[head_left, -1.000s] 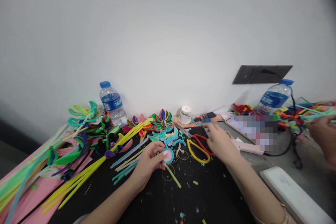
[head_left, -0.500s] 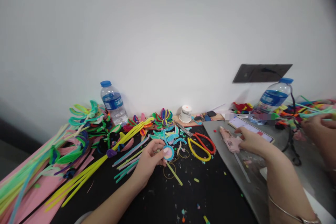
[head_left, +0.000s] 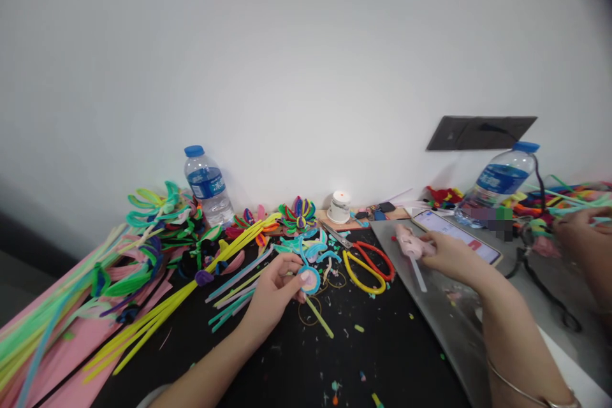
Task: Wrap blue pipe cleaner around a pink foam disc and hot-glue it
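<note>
My left hand (head_left: 277, 290) pinches a small round piece (head_left: 312, 280) with a light blue fuzzy rim and a pale pink middle. A yellow-green pipe cleaner (head_left: 319, 317) sticks out below the same fingers. On the right, my right hand (head_left: 444, 255) is closed around a pink glue gun (head_left: 410, 243), its nozzle pointing away to the left and a clear glue stick (head_left: 419, 275) jutting from its back. Between the hands lie scissors (head_left: 366, 268) with one red and one yellow handle. Light blue pipe cleaner pieces (head_left: 308, 248) lie just beyond my left hand.
Bundled yellow pipe cleaners (head_left: 157, 315) and fuzzy flowers (head_left: 129, 261) cover the left side. Water bottles (head_left: 206, 185) stand near the wall. A white spool (head_left: 339, 207) sits at the back. Right of it are a phone (head_left: 456, 236), a black cable (head_left: 545, 287) and another person's hand (head_left: 581, 236).
My right hand has lifted the glue gun and shifted it slightly left, and its glue stick now points more steeply down. My left hand holds nearly the same place.
</note>
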Action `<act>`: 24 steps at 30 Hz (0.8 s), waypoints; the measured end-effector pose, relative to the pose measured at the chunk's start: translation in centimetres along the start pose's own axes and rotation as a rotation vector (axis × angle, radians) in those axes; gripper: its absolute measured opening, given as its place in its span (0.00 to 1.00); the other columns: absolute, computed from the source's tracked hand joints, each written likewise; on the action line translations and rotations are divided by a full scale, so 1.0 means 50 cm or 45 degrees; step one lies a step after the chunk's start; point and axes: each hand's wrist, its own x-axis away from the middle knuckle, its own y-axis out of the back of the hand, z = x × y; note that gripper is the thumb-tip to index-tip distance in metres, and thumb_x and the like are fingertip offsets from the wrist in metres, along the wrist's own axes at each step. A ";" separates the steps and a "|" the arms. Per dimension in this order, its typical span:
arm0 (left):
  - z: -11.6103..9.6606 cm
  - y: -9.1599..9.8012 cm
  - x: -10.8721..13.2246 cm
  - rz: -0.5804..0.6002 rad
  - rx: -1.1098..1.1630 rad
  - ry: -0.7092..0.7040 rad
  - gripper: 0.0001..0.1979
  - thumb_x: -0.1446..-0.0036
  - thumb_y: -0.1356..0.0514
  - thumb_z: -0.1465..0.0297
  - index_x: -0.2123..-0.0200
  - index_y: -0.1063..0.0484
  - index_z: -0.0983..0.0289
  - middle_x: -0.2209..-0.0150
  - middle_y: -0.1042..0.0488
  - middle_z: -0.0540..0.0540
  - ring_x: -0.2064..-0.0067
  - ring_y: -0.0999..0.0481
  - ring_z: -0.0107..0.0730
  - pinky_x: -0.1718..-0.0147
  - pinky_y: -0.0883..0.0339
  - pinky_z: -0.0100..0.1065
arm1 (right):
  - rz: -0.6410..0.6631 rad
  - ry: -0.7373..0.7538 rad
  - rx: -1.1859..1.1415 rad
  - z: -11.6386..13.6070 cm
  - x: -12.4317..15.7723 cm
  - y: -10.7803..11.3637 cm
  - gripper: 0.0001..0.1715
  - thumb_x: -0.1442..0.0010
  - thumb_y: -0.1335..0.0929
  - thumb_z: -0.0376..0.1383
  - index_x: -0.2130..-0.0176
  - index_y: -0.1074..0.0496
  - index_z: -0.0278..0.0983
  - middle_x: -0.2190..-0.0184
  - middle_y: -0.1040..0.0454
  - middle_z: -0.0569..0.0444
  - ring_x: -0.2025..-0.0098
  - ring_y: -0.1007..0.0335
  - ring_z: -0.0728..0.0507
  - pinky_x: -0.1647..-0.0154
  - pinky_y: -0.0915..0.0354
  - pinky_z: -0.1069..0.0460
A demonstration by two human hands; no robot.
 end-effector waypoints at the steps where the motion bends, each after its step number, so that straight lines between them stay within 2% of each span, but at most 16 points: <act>1: 0.001 0.000 0.000 0.005 0.002 -0.009 0.12 0.51 0.37 0.67 0.66 0.37 0.63 0.72 0.32 0.46 0.80 0.31 0.21 0.80 0.35 0.26 | 0.047 0.030 -0.054 0.021 0.003 0.009 0.18 0.58 0.32 0.37 0.64 0.27 0.34 0.72 0.24 0.49 0.72 0.28 0.40 0.75 0.40 0.53; 4: 0.002 0.001 0.001 0.023 -0.003 -0.025 0.12 0.52 0.37 0.68 0.66 0.37 0.63 0.73 0.32 0.46 0.80 0.31 0.21 0.80 0.35 0.26 | 0.033 0.167 -0.294 0.086 0.018 0.034 0.22 0.51 0.35 0.38 0.55 0.30 0.34 0.62 0.25 0.46 0.63 0.29 0.39 0.67 0.37 0.51; 6: 0.001 0.000 0.003 0.029 -0.019 -0.031 0.11 0.51 0.37 0.68 0.67 0.36 0.63 0.73 0.32 0.46 0.80 0.31 0.21 0.80 0.36 0.26 | 0.132 0.342 -0.528 0.123 0.029 0.040 0.23 0.47 0.37 0.38 0.52 0.32 0.34 0.58 0.26 0.47 0.59 0.30 0.39 0.63 0.36 0.51; 8: -0.002 0.000 0.004 0.031 -0.029 -0.038 0.10 0.51 0.37 0.68 0.67 0.36 0.64 0.73 0.32 0.46 0.80 0.31 0.21 0.80 0.36 0.26 | 0.226 0.433 -0.755 0.151 0.039 0.033 0.22 0.46 0.37 0.39 0.52 0.31 0.34 0.62 0.25 0.48 0.61 0.31 0.40 0.65 0.36 0.51; 10: -0.004 -0.001 0.005 0.031 -0.034 -0.046 0.10 0.51 0.37 0.69 0.68 0.36 0.64 0.74 0.32 0.46 0.80 0.31 0.21 0.80 0.36 0.26 | 0.344 0.406 -0.922 0.168 0.046 0.015 0.21 0.47 0.35 0.41 0.56 0.30 0.32 0.71 0.26 0.51 0.69 0.32 0.44 0.71 0.37 0.53; 12: -0.005 -0.001 0.006 0.029 -0.041 -0.056 0.10 0.52 0.37 0.69 0.68 0.36 0.64 0.74 0.32 0.46 0.80 0.31 0.21 0.80 0.36 0.26 | 0.532 0.367 -1.034 0.181 0.052 -0.005 0.18 0.48 0.34 0.39 0.59 0.29 0.31 0.81 0.32 0.56 0.79 0.39 0.49 0.80 0.42 0.56; 15: -0.007 -0.002 0.007 0.028 -0.038 -0.071 0.10 0.52 0.37 0.69 0.68 0.35 0.64 0.73 0.32 0.46 0.80 0.31 0.21 0.80 0.36 0.26 | 0.744 0.349 -1.157 0.195 0.057 -0.029 0.16 0.49 0.34 0.36 0.61 0.29 0.30 0.85 0.39 0.62 0.84 0.50 0.54 0.84 0.50 0.59; 19: -0.008 -0.003 0.007 0.026 -0.025 -0.053 0.10 0.53 0.37 0.69 0.68 0.35 0.64 0.74 0.32 0.46 0.80 0.31 0.22 0.80 0.36 0.26 | 0.842 0.387 -1.251 0.209 0.058 -0.047 0.15 0.50 0.33 0.37 0.63 0.30 0.30 0.84 0.37 0.61 0.84 0.50 0.55 0.85 0.51 0.60; 24: -0.009 -0.003 0.008 0.032 -0.022 -0.037 0.11 0.53 0.36 0.68 0.69 0.35 0.63 0.76 0.31 0.46 0.81 0.31 0.23 0.81 0.36 0.27 | 0.857 0.362 -1.278 0.218 0.062 -0.053 0.14 0.48 0.33 0.40 0.64 0.31 0.31 0.85 0.37 0.61 0.85 0.49 0.55 0.85 0.51 0.60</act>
